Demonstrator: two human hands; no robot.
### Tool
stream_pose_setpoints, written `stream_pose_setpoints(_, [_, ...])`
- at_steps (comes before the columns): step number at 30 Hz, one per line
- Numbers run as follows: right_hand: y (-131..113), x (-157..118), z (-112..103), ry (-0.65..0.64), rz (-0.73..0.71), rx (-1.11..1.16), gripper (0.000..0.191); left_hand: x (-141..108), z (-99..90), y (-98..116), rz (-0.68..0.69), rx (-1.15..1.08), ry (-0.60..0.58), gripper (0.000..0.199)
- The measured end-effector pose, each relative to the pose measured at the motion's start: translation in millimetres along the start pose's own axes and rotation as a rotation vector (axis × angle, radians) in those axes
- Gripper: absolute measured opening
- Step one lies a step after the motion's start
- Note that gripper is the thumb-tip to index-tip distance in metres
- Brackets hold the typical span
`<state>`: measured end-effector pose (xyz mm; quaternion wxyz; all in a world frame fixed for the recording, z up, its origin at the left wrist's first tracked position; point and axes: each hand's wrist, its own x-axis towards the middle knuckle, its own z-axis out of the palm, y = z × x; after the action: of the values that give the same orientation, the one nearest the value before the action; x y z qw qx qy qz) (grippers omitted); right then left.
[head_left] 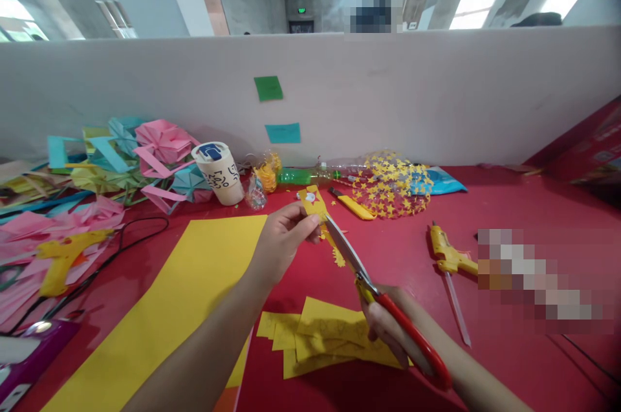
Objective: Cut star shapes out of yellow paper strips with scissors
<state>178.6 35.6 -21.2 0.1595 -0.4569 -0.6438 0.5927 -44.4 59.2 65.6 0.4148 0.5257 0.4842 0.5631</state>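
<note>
My left hand [286,231] pinches a small strip of yellow paper [313,200] that has a star-shaped hole cut in it. In my right hand [388,321] is a pair of scissors [412,331] with red handles, its blades pointing up and left. The blade tips reach the paper by my left fingertips. Just below them, yellow paper scraps [338,257] lie on the red table. Several yellow paper pieces [330,334] with faint drawn outlines are stacked under and beside my right hand. A large yellow sheet [194,295] lies beneath my left forearm.
Glue guns lie at the left [68,257] and right [449,250]. Behind my hands are a paper cup [220,176], a green bottle [301,176], a yellow cutter [356,206] and a bunch of yellow stars [392,189]. Folded paper [165,140] fills the back left before a white partition [388,95].
</note>
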Motion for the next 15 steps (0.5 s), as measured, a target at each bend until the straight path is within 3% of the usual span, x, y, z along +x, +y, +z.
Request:
stream_pose_setpoints(8, [-23, -11, -4, -0.022, -0.067, 0.017, 0.047, -1, -0.9, 3, -0.004, 0.031, -0.014, 0.021])
stream_pose_setpoints(15, [-27, -13, -4, -0.014, -0.076, 0.012, 0.052, 0, -1.0, 4, -0.009, 0.033, -0.012, 0.021])
